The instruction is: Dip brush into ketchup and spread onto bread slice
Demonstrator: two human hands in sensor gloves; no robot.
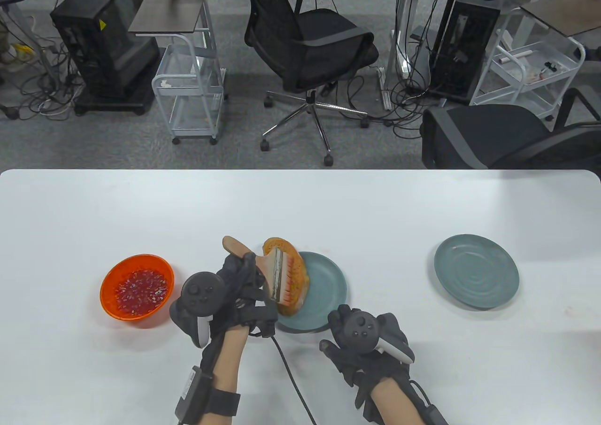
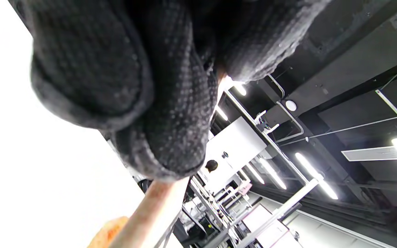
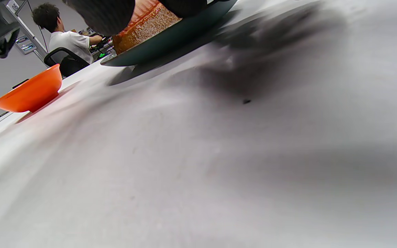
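Note:
An orange bowl [image 1: 109, 279] of red ketchup [image 1: 141, 288] stands on the table's left. My left hand [image 1: 244, 270] grips the wooden handle [image 1: 234, 245] of a wide brush [image 1: 278, 274]. Its bristles lie against a browned, ketchup-smeared bread slice [image 1: 296, 288]. The slice leans tilted over the left side of a teal plate [image 1: 328, 279]. In the left wrist view gloved fingers [image 2: 171, 103] wrap the handle [image 2: 150, 213]. My right hand [image 1: 340, 319] is at the plate's near right rim; its fingers are hidden. The right wrist view shows the bread [image 3: 146, 24], plate rim [image 3: 171, 38] and bowl [image 3: 29, 93].
A second, bare teal plate [image 1: 476, 271] sits to the right on the white table [image 1: 141, 199]. A glove cable [image 1: 293, 378] runs toward the near edge. Office chairs and carts stand beyond the far edge.

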